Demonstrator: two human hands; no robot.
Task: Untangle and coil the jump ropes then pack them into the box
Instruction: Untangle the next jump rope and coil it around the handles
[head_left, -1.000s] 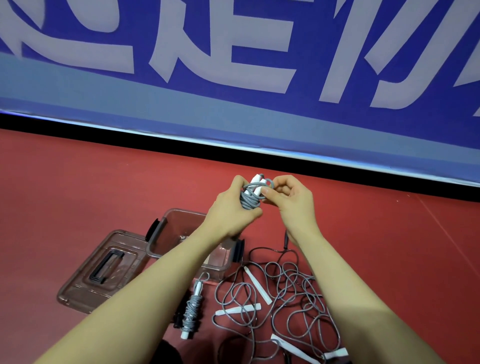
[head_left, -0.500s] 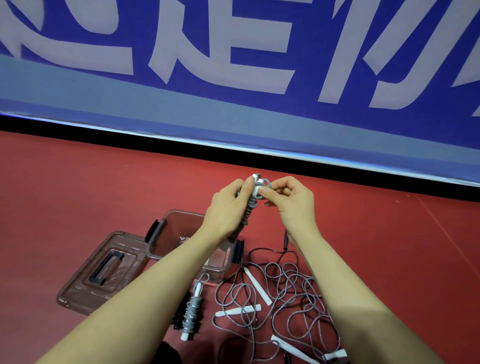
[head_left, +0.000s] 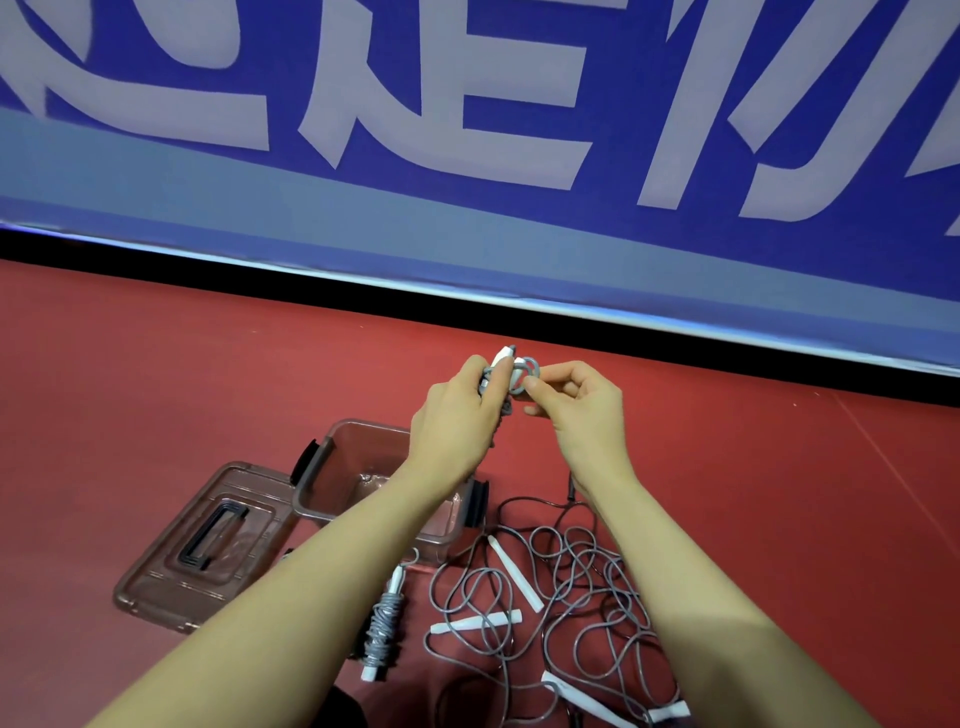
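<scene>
My left hand (head_left: 460, 410) grips a coiled grey jump rope with white handles (head_left: 508, 364), held up above the floor. My right hand (head_left: 582, 402) pinches the last grey loop at the top of that bundle. Below my arms stands an open, translucent brown box (head_left: 332, 467) on the red floor. A second coiled rope (head_left: 385, 626) lies in front of the box. To its right sprawls a tangle of grey ropes (head_left: 582, 587) with loose white handles (head_left: 515, 577).
The box's lid (head_left: 202, 545) with a black handle lies flat left of the box. A blue banner with white characters (head_left: 467, 130) runs along the back, over a black strip. Red floor spreads to the left and right.
My left hand has turned the bundle more upright and shifted its grip. My right hand has moved from wrapping to pinching the end loop at the top.
</scene>
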